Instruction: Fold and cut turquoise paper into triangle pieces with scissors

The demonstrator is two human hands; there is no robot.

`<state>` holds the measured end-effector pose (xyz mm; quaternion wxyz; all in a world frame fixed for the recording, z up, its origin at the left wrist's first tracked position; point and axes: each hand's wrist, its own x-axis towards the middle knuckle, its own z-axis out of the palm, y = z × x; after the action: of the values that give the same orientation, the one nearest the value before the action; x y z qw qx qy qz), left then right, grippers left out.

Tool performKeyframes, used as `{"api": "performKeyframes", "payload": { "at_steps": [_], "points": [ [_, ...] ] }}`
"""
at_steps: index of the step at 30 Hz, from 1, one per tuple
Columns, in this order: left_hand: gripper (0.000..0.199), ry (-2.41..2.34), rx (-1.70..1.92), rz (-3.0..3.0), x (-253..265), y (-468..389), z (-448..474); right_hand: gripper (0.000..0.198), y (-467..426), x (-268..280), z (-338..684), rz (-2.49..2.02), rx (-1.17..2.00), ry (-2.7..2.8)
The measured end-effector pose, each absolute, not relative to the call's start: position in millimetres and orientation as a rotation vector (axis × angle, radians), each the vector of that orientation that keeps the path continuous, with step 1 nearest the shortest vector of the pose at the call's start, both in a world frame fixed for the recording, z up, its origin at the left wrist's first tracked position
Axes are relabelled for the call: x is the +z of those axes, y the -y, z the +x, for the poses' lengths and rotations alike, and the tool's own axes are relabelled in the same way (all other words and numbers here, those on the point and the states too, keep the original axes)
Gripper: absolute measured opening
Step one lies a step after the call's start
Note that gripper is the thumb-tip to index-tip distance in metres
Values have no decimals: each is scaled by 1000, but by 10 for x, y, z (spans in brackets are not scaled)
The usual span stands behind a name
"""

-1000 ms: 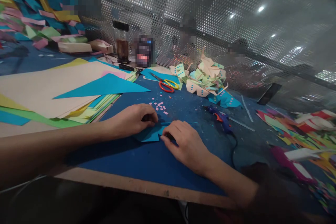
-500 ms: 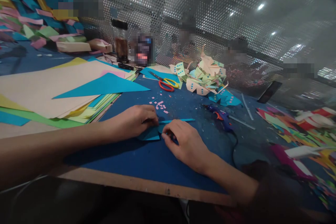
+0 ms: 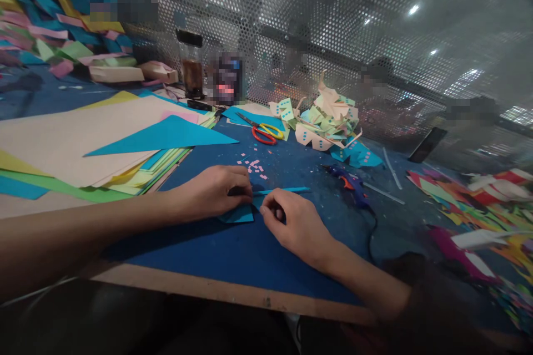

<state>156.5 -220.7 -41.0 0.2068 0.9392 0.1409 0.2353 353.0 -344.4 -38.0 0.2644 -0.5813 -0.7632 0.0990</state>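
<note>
Between my hands lies a folded piece of blue paper (image 3: 239, 215) on the dark blue table top, with a thin strip of it reaching out to the right behind my right fingers. My left hand (image 3: 219, 191) is closed on its left part, thumb and fingers pinched. My right hand (image 3: 293, 224) is curled at the paper's right side, thumb and forefinger pressed together on its edge; the fingertips partly hide the fold. Just beyond my hands are small pink paper bits (image 3: 253, 166). Scissors (image 3: 264, 133) with red and yellow handles rest farther back.
Coloured paper sheets (image 3: 75, 133) are stacked at left, a blue triangle (image 3: 166, 138) on top. A glue gun (image 3: 348, 186) with a cord lies to the right. Folded dotted paper shapes (image 3: 328, 116) are heaped behind, near a bottle (image 3: 191, 66). Paper scraps (image 3: 470, 199) cover the far right.
My right fingers have shifted slightly right and curled closer together. The blue paper's raised right part is lower now. My left hand stays nearly in place.
</note>
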Motion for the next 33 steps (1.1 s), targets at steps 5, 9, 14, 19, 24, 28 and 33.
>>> {"api": "performKeyframes", "payload": {
  "at_steps": [5,9,14,19,24,28,33],
  "points": [
    [11,-426,682,2630,-424,2206,1596,8,3447,-357,3526,-1585,311,2045],
    [11,-425,669,2618,-407,2206,1591,9,3443,-352,3523,-1590,316,2037],
    [12,-403,610,2621,-368,2198,1576,9,3433,-364,3527,-1596,315,2030],
    [13,-406,638,2609,-383,2186,1588,8,3430,-360,3531,-1596,314,2030],
    [11,-438,621,2615,-391,2194,1602,10,3430,-351,3528,-1603,327,2022],
    [9,-461,612,2620,-388,2199,1603,12,3426,-360,3540,-1600,330,2008],
    [9,-460,613,2613,-391,2203,1597,11,3421,-364,3538,-1621,322,2000]
  ]
}}
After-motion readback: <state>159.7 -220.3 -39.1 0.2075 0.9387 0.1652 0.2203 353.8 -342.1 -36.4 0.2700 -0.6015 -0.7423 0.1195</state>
